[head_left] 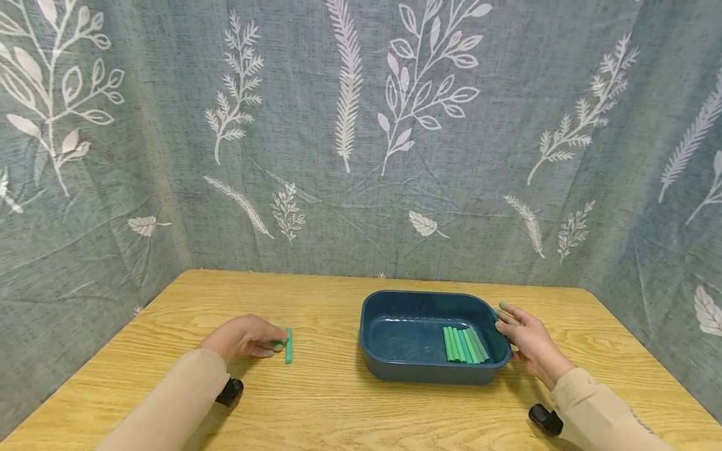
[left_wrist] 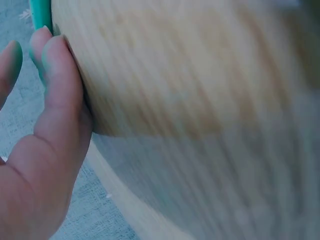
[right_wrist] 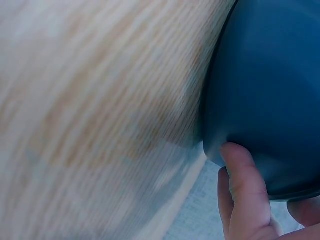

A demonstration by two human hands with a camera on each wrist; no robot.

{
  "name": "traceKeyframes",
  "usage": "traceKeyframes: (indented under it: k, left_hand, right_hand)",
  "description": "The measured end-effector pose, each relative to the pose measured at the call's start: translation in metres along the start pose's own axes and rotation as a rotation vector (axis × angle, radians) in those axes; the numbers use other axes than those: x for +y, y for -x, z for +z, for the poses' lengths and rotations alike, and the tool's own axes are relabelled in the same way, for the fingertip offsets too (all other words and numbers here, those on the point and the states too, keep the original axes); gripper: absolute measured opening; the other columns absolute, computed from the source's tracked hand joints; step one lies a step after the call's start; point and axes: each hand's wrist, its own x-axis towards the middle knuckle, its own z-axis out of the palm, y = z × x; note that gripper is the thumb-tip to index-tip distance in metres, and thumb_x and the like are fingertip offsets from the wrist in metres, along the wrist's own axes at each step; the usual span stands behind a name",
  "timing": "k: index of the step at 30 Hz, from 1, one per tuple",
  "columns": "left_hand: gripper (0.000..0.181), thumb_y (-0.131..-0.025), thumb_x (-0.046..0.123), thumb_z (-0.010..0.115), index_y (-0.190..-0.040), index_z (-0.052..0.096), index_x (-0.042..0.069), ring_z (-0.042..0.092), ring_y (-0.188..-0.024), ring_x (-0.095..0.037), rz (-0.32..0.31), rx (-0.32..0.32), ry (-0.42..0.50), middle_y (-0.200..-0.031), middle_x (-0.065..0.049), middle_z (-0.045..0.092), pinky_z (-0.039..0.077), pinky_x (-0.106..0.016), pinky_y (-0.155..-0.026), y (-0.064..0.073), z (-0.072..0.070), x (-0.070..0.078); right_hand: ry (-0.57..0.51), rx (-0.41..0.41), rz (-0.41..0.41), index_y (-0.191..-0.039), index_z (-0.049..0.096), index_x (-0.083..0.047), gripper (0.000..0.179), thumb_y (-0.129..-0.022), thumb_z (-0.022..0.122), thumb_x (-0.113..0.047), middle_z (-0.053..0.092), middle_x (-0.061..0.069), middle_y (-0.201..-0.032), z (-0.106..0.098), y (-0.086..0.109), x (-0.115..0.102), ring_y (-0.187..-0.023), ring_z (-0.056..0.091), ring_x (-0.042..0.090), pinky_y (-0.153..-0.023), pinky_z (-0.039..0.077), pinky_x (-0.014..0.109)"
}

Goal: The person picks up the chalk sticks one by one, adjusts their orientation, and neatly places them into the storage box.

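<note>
A green chalk stick [head_left: 289, 346] lies upright in the head view on the wooden table. My left hand [head_left: 248, 336] is just left of it, with fingertips touching or nearly touching its side. In the left wrist view that hand's thumb stands apart from the fingers [left_wrist: 57, 75], and the chalk's end [left_wrist: 41, 14] shows beyond them. At the right, my right hand [head_left: 530, 341] holds the end wall of a dark blue plastic tub [head_left: 429, 373]. Its fingers [right_wrist: 245, 180] rest against the outer wall. Several green chalk sticks [head_left: 465, 344] lie side by side in the tub's right part.
The wooden table [head_left: 316, 413] ends at the back against a grey-green curtain [head_left: 316, 213] with white leaf prints. More curtain hangs at both sides. A small black wrist camera [head_left: 230, 392] is worn on the left wrist, another black camera [head_left: 546, 419] on the right.
</note>
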Motion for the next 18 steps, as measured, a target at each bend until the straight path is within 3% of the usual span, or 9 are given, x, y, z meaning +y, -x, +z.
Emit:
traceKeyframes:
  k: [7,13,18]
  left_hand:
    - [0.017,-0.097,0.013,0.063,-0.095,0.064,-0.004,0.054,-0.060,-0.008,-0.033,0.030,-0.130,-0.069,-0.002,0.057,0.052,-0.018,-0.062,-0.002,0.010,0.007]
    - [0.022,-0.092,0.018,0.071,-0.082,0.060,0.002,0.049,-0.059,-0.011,-0.045,0.104,-0.285,-0.071,-0.004,0.050,0.053,-0.019,-0.062,-0.004,0.016,0.011]
    - [0.016,-0.094,0.012,0.067,-0.084,0.066,-0.001,0.050,-0.057,-0.009,-0.035,0.056,-0.255,-0.066,-0.003,0.052,0.052,-0.020,-0.061,0.000,0.011,0.010]
  right_hand:
    - [0.002,0.003,0.004,-0.156,0.005,-0.002,0.062,-0.104,0.039,-0.007,0.009,0.026,-0.157,-0.002,0.001,0.003,-0.138,0.022,0.048,-0.053,0.048,0.026]
    - [0.001,-0.004,0.003,-0.155,0.004,-0.001,0.062,-0.105,0.039,-0.008,0.008,0.027,-0.157,-0.002,0.002,0.001,-0.138,0.022,0.049,-0.055,0.049,0.026]
    - [0.004,-0.009,0.008,-0.155,0.003,-0.002,0.062,-0.105,0.038,-0.008,0.008,0.026,-0.157,-0.001,-0.001,0.000,-0.139,0.023,0.048,-0.055,0.049,0.026]
